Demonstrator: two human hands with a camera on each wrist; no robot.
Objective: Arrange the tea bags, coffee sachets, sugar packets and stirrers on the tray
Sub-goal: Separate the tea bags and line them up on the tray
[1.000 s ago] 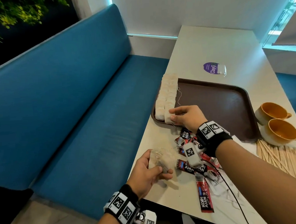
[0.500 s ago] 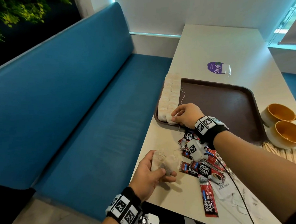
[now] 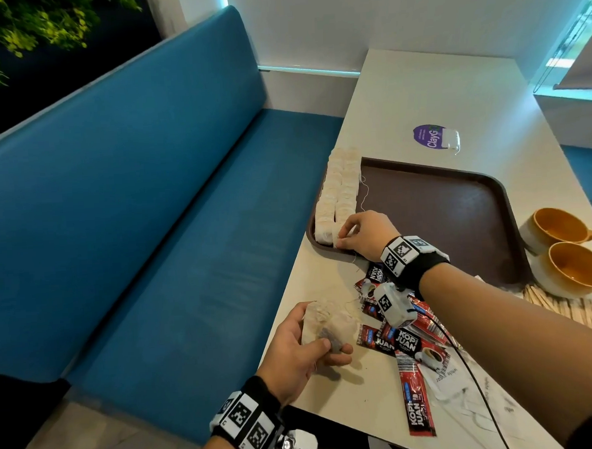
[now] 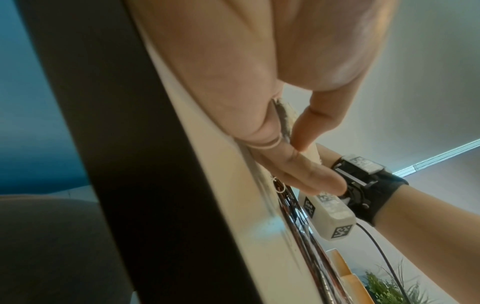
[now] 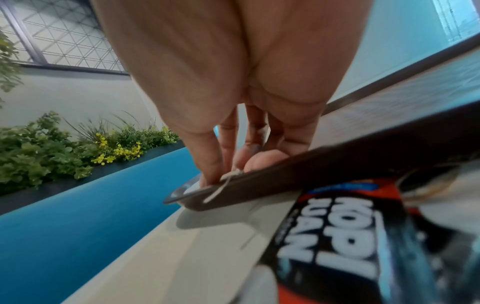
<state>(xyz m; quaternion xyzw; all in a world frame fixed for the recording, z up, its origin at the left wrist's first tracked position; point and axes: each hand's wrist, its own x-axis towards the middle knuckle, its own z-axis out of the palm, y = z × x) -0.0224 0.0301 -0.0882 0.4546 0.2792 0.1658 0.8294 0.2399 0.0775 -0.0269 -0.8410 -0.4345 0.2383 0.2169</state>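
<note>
Hands: right hand (image 3: 365,232) at near-left corner of tray, fingertips pinching nearest tea bag of the row; left hand (image 3: 304,352) grasping a loose bunch of tea bags (image 3: 327,325) over near table edge
Table: white table (image 3: 452,89); blue bench (image 3: 133,215) on the left
Tray: brown tray (image 3: 441,210) mid-table; mostly bare
Cups: two orange cups (image 3: 563,248) right of tray
Tea row: double row of tea bags (image 3: 341,191) along tray's left rim, running near to far
Sachets: coffee sachets (image 3: 400,342) scattered on table just near of tray, under right wrist
Sugar: white sugar packets (image 3: 447,381) near-right, off tray
Stirrers: wooden stirrers (image 3: 566,309) near of cups, off tray
Risk: strings trail loose; one hangs over tray rim (image 5: 215,193), could snag fingers and drag row crooked; wrist camera sits low over sachets, may sweep them; left bunch is at table edge, loose grip could drop bags to floor
</note>
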